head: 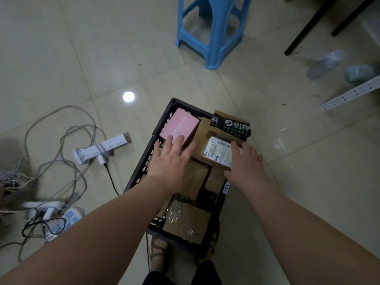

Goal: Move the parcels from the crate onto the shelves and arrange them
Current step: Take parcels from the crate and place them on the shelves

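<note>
Flooring: glossy beige tile (61, 58), one round light reflection (128, 96) left of centre. Item 1, black slatted crate (141, 161), standing on the floor at centre frame, filled with parcels. Contents: pink box (181, 126) at the far left corner, tilted; brown carton with white shipping label (216, 151) just to its right, riding on top of the load; carton wrapped in black printed tape (232, 125) behind it at the far right, overhanging the rim; plain brown parcel (197, 179) mid-crate; brown parcel under clear tape (187, 221) at the near end. Handwritten tag (226, 188) on the crate's right rim. Person bent over the crate, both bare arms reaching in from the bottom of the frame. Left hand (170, 161): released, fingers straight and spread, tips resting on the near edge of the pink box. Right hand (246, 165): fingers laid over the right side of the labelled carton, thumb at its near edge; whether it has truly closed on the carton cannot be told. Surroundings: blue plastic stool (211, 27) at top centre; white power strip (102, 149) and tangled grey cables (61, 140) at left; white perforated shelf rail (353, 93) at right; black furniture legs (308, 27) at upper right.
</note>
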The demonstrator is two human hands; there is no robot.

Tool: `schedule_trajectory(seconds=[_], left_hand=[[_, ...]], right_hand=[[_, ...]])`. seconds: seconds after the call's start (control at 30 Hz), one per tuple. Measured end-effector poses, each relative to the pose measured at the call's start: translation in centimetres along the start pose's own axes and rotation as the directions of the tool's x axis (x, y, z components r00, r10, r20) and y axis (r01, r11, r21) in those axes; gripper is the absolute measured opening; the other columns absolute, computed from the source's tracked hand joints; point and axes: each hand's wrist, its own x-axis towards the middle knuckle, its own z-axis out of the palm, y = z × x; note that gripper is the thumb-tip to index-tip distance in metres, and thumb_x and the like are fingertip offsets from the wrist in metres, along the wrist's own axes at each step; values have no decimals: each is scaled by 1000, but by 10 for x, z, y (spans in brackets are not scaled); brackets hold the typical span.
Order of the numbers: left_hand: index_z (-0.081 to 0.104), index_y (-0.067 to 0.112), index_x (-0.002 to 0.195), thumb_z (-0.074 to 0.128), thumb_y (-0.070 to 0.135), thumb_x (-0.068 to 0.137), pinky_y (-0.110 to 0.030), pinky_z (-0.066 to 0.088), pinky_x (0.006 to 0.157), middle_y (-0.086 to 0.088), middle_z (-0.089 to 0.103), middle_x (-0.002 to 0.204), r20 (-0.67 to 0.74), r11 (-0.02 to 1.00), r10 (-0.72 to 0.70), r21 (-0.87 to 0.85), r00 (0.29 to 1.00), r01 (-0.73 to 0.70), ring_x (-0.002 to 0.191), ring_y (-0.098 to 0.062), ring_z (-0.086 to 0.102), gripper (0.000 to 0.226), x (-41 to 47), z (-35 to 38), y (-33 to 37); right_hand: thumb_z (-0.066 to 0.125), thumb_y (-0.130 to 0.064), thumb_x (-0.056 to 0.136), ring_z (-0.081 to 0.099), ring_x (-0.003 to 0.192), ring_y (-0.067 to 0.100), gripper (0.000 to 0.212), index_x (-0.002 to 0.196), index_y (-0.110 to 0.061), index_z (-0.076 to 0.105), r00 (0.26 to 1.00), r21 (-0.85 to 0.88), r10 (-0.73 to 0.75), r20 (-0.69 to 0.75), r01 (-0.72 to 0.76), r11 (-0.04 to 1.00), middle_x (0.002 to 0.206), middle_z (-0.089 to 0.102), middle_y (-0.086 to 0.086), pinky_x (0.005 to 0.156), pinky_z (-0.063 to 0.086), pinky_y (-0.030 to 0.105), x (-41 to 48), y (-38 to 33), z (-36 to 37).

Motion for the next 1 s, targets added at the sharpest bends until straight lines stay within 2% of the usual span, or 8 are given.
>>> schedule_trajectory(seconds=[0.37,0.47,0.6,0.7,0.77,0.87,0.93,1.0], left_hand=[[-13,27,154,66,41,89,-52,6,119,-3,-1,163,36,998,55,-35,998,-53,150,-31,-3,103,53,62,3],[-5,26,155,68,38,87,-50,14,119,-3,8,162,22,985,42,-168,999,-37,150,-29,6,101,60,66,5],[7,24,156,71,49,82,-47,28,117,-6,20,158,30,871,-53,-488,998,61,144,-27,21,101,63,60,9],[10,23,156,73,54,78,-44,33,111,-8,22,157,158,608,-202,-754,967,250,141,-28,30,105,64,50,10],[17,26,155,75,63,70,-45,45,103,-6,39,149,285,259,-259,-900,923,351,130,-24,46,109,62,41,10],[32,25,144,74,52,76,-34,50,78,9,60,117,437,-198,-221,-896,872,399,95,-5,57,84,60,28,11],[32,29,141,76,47,75,-39,51,81,5,63,119,483,-332,-195,-852,854,405,102,-14,61,81,61,24,11],[35,29,138,77,39,79,-35,50,70,-1,64,122,479,-379,-243,-847,844,372,101,-19,62,73,64,21,10]], right_hand=[[77,-23,77,26,138,33,100,153,-18,11,999,-31,25,-30,-26,999,147,28,14,114,25,50,64,-5,53],[80,-24,73,36,129,31,97,149,-17,19,999,3,28,-33,-28,1000,138,32,13,110,31,52,66,-4,52],[85,-42,63,40,120,26,99,142,-15,30,1000,200,6,-22,-2,980,133,32,10,95,42,38,60,-5,46],[84,-48,61,37,122,24,104,144,-16,30,1000,373,26,3,-26,928,135,31,8,96,41,34,51,-12,37],[82,-47,62,38,121,22,103,144,-15,29,998,479,39,43,-55,876,133,30,6,95,43,33,45,-20,28],[80,-45,63,38,120,19,99,142,-15,30,998,593,17,54,-46,804,120,26,0,95,43,31,40,-32,15],[79,-46,64,39,117,17,94,140,-16,32,999,621,-27,38,-2,784,117,26,-2,97,45,33,39,-40,5],[80,-50,66,40,114,16,91,138,-17,35,997,631,-73,35,34,775,117,30,-2,93,46,32,41,-45,-4]])
